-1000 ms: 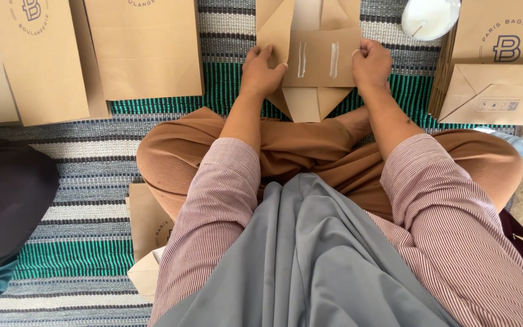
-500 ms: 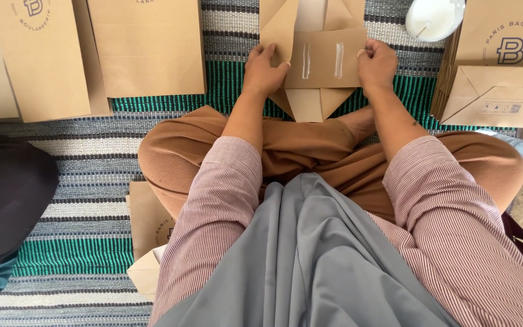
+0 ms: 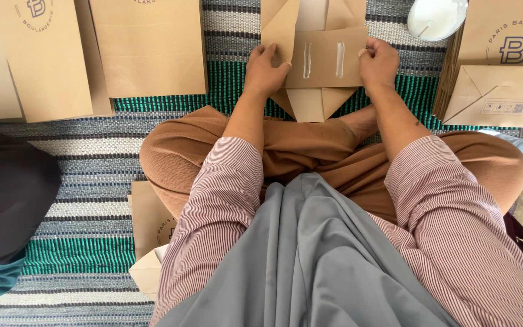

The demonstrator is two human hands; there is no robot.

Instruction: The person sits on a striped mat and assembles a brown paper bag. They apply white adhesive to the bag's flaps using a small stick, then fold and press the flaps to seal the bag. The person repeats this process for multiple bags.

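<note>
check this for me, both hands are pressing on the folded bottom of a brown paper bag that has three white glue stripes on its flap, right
Not quite: the head view shows two white glue stripes, not three. The rest holds: the left hand and the right hand both press on the folded bottom of the brown paper bag, which lies on the striped mat.

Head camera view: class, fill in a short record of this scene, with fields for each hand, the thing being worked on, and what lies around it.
left hand: presses the left edge of the folded brown paper bag
right hand: grips the bag's right edge
bag flap: two pale vertical streaks, perhaps glue
white bowl: above the right hand, holds something whitish
finished bags: lie flat on the striped mat, on both sides
posture: seated cross-legged
</note>
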